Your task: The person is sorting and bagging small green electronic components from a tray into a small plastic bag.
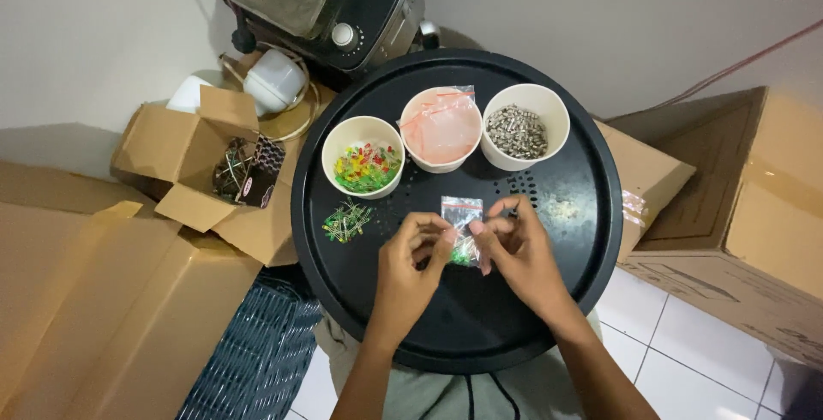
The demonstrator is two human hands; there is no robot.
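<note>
Landmark: round black tray, resting over the person's lap; all positions below are given against it.
Hands: two, both bare, over the middle of the tray, fingertips meeting.
Left hand: fingers drawn together, pinched on the lower left edge of the small clear bag.
Right hand: thumb and fingers pinched on the bag's right edge; index finger raised above the bag's top corner.
Small clear bag: one, zip-type with a red strip at the top, held upright between both hands just above the tray centre; green parts show at its bottom.
Cups: three white paper cups in a row along the far half of the tray.
Left cup: holds a mix of green, yellow and red LEDs; too many to count.
Middle cup: holds clear bags with red strips, at least two; exact count not readable.
Right cup: holds small silver metal parts, too many to count.
Loose pile: one small heap of green and yellow LEDs on the tray, just near side of the left cup, left of the hands.
Off tray, left: one open cardboard box with wires inside.
Off tray, far side: one dark appliance with a knob.
Off tray, right: large cardboard boxes.
</note>
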